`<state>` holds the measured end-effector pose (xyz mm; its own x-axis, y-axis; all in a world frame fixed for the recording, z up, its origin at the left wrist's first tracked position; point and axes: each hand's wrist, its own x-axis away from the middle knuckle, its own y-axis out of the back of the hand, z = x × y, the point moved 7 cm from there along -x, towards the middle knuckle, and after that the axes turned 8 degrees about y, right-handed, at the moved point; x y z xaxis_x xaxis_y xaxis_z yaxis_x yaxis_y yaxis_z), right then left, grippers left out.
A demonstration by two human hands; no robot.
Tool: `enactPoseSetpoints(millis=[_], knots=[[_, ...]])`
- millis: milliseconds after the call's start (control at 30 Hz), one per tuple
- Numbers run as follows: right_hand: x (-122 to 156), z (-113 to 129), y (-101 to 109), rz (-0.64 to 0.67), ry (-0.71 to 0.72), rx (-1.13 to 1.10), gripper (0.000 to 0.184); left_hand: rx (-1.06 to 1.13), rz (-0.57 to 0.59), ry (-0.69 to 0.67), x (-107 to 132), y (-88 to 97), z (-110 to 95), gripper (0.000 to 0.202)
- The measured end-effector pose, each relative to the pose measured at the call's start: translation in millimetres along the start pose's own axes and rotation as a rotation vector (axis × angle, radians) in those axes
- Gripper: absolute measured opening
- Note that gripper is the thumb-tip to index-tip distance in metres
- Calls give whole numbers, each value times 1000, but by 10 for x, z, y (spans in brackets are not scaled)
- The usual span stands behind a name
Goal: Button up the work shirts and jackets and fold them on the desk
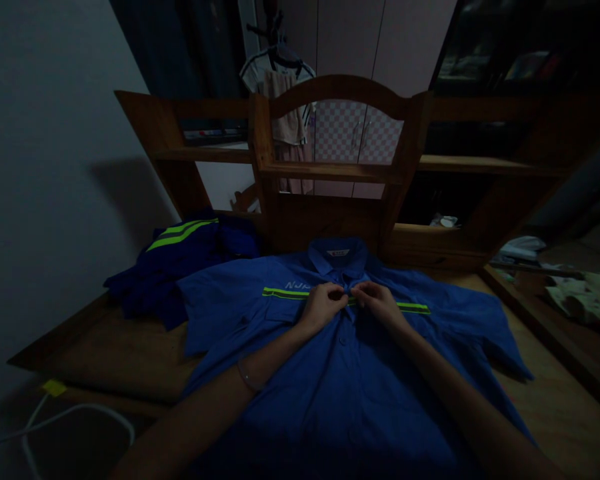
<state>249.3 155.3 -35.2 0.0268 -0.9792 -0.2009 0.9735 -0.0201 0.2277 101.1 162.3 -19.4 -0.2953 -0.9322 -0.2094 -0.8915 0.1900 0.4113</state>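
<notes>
A blue short-sleeved work shirt (300, 393) lies spread front side up on the wooden desk, collar away from me. A yellow-green reflective stripe (413, 308) crosses its chest. My left hand (325, 305) pinches the shirt's front placket at stripe height, fingertips pressed together. Close beside it, my right hand (377, 300) pinches the other edge of the placket. The fingers hide whatever small part lies between them. A button (343, 340) shows on the placket just below my hands.
Darker blue clothing (180, 267) with a reflective stripe lies heaped at the left. A wooden shelf unit (330, 175) rises behind the shirt. The desk (575, 400) shows at the right. A white cable (80, 408) hangs at lower left. Light cloth (580, 300) lies far right.
</notes>
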Motion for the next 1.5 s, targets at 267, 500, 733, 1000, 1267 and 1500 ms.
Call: enactPoseSetpoints(millis=[267, 500, 733, 1000, 1267, 1500], knots=[[31, -31, 16, 28, -153, -57, 35, -303, 8, -216, 50, 13, -266, 10], [33, -20, 26, -57, -100, -82, 41, -195, -6, -32, -19, 26, -85, 13], [92, 8, 56, -79, 26, -151, 35, -219, 19, -75, -65, 218, -71, 37], [208, 303, 79, -40, 157, 49, 26, -419, 180, -357, 212, 390, -152, 31], [762, 559, -74, 137, 237, 317, 24, -302, 302, -254, 558, 185, -311, 34], [1326, 734, -64, -26, 290, 434, 43, -358, 231, -171, 790, -63, -400, 86]])
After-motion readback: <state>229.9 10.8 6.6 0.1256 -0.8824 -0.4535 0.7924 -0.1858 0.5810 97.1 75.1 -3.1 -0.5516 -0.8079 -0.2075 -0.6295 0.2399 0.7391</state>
